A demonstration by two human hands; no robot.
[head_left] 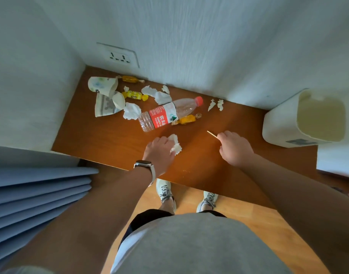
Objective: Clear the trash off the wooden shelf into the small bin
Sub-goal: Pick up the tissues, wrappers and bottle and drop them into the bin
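Pinched by the right hand [236, 148], the wooden stick [212, 134] may fall short of the small bin [278, 125]; the left hand [159, 151] clutches tissue [175, 145].

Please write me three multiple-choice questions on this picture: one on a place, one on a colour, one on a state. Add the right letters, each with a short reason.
1. Where does the small bin stand?
A. At the right end of the wooden shelf.
B. On the floor.
C. Under the socket.

2. What colour is the cap of the bottle?
A. Blue.
B. Red.
C. Green.

3. What does the right hand do?
A. Rests open.
B. Pinches a thin stick.
C. Grips the bottle.

1 A: the bin sits on the shelf's right end.
2 B: the cap is red.
3 B: the stick juts from that hand; the left hand holds a tissue.
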